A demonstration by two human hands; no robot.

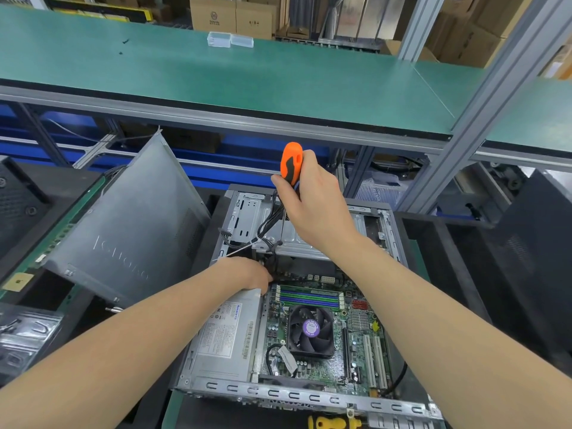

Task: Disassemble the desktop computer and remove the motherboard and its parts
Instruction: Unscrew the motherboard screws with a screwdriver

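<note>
The computer case point(309, 394) lies open on a dark bench point(445, 261), with the motherboard point(356, 329) in its right half beside the power supply point(223, 335). The right hand point(312, 205) is wrapped round an orange screwdriver point(291, 162), its shaft pointing down among black cables point(266, 224). A slip there could gouge the board or nick a cable. The left hand point(247, 272) reaches in by the power supply with its fingers hidden, so I cannot tell its hold. A green shelf point(247, 82) spans above, cardboard boxes point(232, 17) stand behind it, and a side panel point(130, 230) leans at left.
</note>
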